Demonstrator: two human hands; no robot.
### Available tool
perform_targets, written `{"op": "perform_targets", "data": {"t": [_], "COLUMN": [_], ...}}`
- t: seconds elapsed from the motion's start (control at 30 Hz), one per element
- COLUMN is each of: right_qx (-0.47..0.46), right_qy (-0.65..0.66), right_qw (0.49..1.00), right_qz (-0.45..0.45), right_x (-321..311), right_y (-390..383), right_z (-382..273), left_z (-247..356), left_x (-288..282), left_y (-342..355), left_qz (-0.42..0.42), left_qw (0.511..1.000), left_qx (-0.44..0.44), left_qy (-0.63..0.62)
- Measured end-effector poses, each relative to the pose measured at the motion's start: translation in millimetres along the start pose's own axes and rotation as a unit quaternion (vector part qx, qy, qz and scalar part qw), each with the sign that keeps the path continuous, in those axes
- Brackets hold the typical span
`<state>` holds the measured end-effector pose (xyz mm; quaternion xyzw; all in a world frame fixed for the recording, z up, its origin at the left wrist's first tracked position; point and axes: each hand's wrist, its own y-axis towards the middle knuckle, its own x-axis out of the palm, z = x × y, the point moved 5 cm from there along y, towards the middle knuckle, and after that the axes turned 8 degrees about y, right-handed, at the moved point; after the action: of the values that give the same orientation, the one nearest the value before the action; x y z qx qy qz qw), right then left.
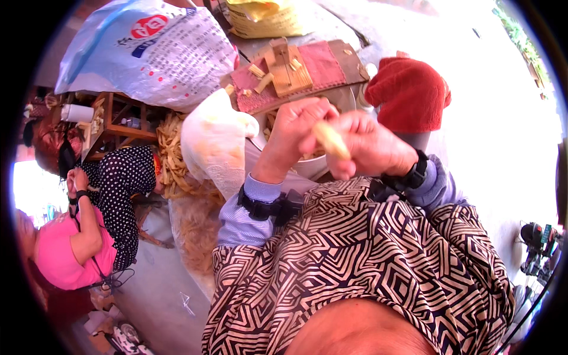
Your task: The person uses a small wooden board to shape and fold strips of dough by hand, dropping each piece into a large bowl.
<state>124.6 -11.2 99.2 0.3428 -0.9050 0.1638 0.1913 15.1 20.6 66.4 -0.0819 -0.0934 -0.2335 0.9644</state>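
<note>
My left hand [299, 127] and my right hand [376, 147] meet in front of my patterned apron, both with fingers closed. A short, pale yellow rolled piece [332, 141] sits between them, slightly blurred; the fingers of both hands press at it. Its exact kind does not show. Beneath my hands is a pale bowl [313, 168] with similar pieces, partly hidden. Just beyond lies a board with a pink-red cloth [325, 62] on it. A wooden block with upright parts [288, 74] rests there, with several loose yellowish pieces [264, 83] around it.
A white cloth [210, 139] covers my left knee and a red towel [408, 92] the right. Left of me lies a heap of yellowish strips [173, 157]. Behind it stand a large printed sack [154, 53] and a wooden frame [127, 127]. A person in pink [77, 242] sits at far left.
</note>
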Motion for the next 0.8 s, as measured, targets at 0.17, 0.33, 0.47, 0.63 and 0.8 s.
{"op": "perform_targets", "data": {"t": [0.17, 0.33, 0.47, 0.63, 0.8], "right_qx": [-0.239, -0.227, -0.210, 0.017, -0.016], "right_qy": [-0.329, -0.471, -0.449, -0.063, 0.183], "right_qw": [0.872, 0.786, 0.811, 0.971, 0.963], "right_qz": [0.274, 0.329, 0.310, 0.232, 0.198], "right_x": [-47.6, -64.0, -86.1, -96.5, -88.3], "right_y": [16.8, 1.9, 4.4, 13.1, 23.7], "right_z": [-12.7, 4.6, 18.4, 69.0, 80.7], "left_z": [-14.2, -53.7, -58.8, -38.1, -39.3], "left_x": [15.5, 19.0, 8.0, 3.1, 1.0], "left_y": [5.8, 11.8, 14.7, 11.0, 15.8], "left_qz": [0.000, -0.017, 0.010, 0.110, 0.119], "left_qw": [0.992, 0.985, 0.996, 0.858, 0.877], "left_qx": [-0.035, -0.106, -0.057, 0.189, 0.230], "left_qy": [-0.119, -0.137, 0.067, 0.465, 0.404]}}
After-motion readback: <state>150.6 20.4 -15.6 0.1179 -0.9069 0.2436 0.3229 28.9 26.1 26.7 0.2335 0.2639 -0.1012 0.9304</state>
